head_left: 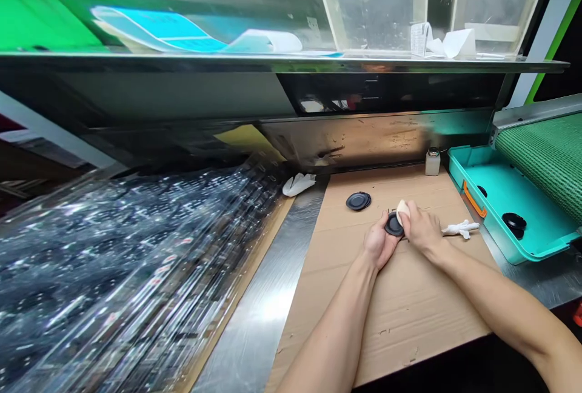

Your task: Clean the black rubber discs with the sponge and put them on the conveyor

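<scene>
My left hand (378, 241) is closed around the edge of a round black lid (393, 224), held just above the cardboard. Pressed against the lid's upper right is a cream-coloured pad (402, 211), pinched in the fingers of my right hand (421, 226). Whether the pad is cloth or sponge cannot be made out. Behind my hands, a couple of similar black lids (358, 201) lie overlapping on the cardboard (345, 296). A twisted white cloth (461, 229) rests beside my right wrist.
A teal bin (495, 178) with black round parts stands at the right, beneath a green conveyor belt (545, 159). A small bottle (433, 161) is near the back panel. Clear plastic-wrapped goods (136, 272) cover the left. A metal shelf edge (291, 65) crosses overhead; crumpled white material (299, 184) lies below.
</scene>
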